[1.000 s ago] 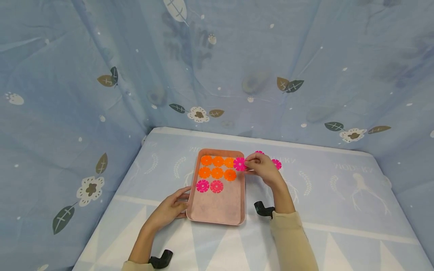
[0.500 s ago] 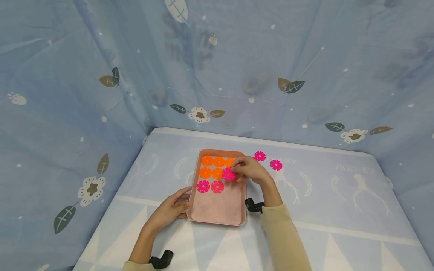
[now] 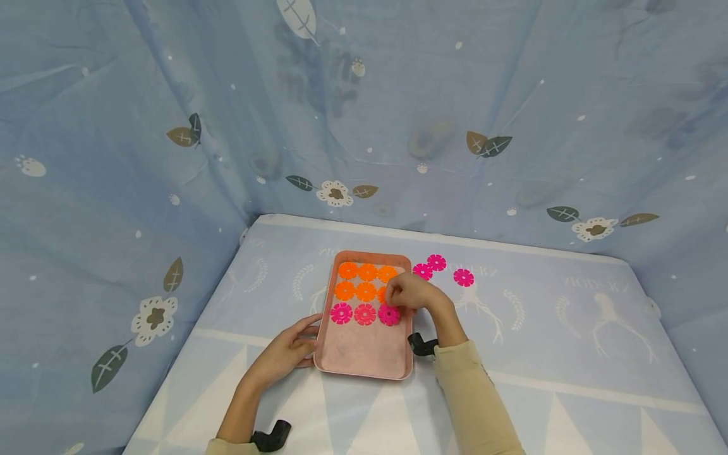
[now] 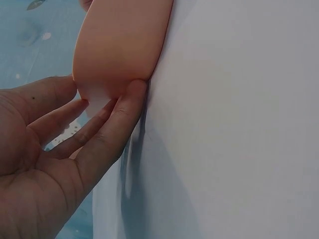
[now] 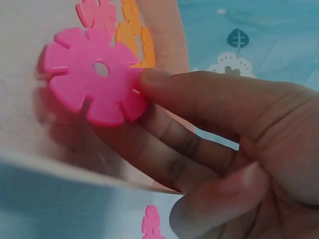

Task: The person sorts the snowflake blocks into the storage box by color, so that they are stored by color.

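A pink tray lies on the table. Its upper two rows are orange flower-shaped slotted discs. Below them, a magenta disc and a coral-pink disc lie side by side. To their right, my right hand pinches another magenta slotted disc between thumb and finger, low over the tray floor; whether it touches the floor is unclear. My left hand holds the tray's left side, and the left wrist view shows thumb and fingers against its edges.
Three magenta discs lie on the table past the tray's upper right corner. Blue patterned curtains stand behind and at the sides of the table. Black wrist mounts sit on both wrists.
My right hand has carried the magenta disc from the tray's upper right edge down and left to the right end of the third row. The left hand stays at the tray.
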Motion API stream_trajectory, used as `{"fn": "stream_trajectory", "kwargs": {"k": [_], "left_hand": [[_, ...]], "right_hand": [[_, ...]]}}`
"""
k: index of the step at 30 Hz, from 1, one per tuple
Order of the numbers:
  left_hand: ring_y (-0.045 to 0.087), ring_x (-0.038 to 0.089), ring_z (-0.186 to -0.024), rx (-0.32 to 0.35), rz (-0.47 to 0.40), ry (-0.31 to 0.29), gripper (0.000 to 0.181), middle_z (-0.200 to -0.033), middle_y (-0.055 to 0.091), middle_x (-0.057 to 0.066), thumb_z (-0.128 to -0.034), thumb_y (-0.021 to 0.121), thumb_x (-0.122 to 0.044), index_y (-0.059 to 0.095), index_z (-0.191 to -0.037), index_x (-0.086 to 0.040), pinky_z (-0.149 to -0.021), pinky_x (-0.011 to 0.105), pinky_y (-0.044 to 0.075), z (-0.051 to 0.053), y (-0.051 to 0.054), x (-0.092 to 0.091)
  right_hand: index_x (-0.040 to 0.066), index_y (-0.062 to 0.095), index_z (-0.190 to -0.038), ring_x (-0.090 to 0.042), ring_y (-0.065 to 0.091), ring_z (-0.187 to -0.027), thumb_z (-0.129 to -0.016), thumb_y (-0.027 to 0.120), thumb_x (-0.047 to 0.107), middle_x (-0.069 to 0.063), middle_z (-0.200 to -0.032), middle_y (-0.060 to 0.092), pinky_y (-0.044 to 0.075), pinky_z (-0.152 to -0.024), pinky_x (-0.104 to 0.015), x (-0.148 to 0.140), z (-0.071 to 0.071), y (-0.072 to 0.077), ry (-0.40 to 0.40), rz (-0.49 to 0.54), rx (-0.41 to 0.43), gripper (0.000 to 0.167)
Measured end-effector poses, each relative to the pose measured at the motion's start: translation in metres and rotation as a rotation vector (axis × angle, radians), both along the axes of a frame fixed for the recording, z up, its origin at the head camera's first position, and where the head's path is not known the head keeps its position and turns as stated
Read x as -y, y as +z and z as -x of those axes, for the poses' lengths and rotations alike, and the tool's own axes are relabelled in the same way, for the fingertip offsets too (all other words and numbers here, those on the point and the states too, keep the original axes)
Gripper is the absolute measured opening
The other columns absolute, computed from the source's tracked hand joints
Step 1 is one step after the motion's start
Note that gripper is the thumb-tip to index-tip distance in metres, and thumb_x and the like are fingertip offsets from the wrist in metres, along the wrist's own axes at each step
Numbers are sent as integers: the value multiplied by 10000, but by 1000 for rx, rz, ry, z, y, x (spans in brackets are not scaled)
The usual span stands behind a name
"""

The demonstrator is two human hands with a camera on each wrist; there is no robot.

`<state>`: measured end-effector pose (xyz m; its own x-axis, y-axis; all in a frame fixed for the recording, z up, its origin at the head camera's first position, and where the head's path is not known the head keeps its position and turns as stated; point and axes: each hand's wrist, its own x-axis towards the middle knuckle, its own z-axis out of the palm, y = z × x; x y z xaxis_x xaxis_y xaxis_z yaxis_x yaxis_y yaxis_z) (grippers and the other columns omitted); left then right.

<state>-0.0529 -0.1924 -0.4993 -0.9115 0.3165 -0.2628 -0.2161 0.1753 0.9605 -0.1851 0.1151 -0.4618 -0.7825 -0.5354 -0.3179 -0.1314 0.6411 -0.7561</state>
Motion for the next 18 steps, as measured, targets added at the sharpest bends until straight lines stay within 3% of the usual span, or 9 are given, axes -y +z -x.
{"fn": "stream_trajectory", "kwargs": {"k": [5,9,13,18], "left_hand": [[612,349,-1154,4,-7,-5,544,-1417,473,239,-1027,546,-43,377,-1541,-94,-829,409,582,0,0,0],[614,331,-1152,15,1,0,547,-1419,478,216,-1025,552,-45,384,-1541,-117,-833,403,581,1,-1,0],[611,339,-1156,9,1,-3,549,-1423,472,232,-1025,561,-62,379,-1542,-102,-833,405,581,1,0,0],[595,374,-1175,9,-25,-13,552,-1438,448,261,-1027,561,-59,365,-1542,-79,-840,426,578,0,3,0]], "right_hand": [[65,681,-850,-158,490,-504,-924,687,37,-117,-735,620,475,-487,-268,0,-2,2,8,-42,-26,79],[72,698,-949,-202,563,-587,-927,671,61,-64,-802,637,507,-569,-303,-4,-5,9,-17,-51,-62,37],[47,698,-1045,-246,609,-707,-931,647,75,-33,-867,639,543,-623,-329,-14,-7,15,-59,-8,-90,127],[36,679,-1057,-270,644,-748,-966,644,96,-73,-922,649,589,-663,-370,-27,-9,16,-123,101,-89,115]]}}
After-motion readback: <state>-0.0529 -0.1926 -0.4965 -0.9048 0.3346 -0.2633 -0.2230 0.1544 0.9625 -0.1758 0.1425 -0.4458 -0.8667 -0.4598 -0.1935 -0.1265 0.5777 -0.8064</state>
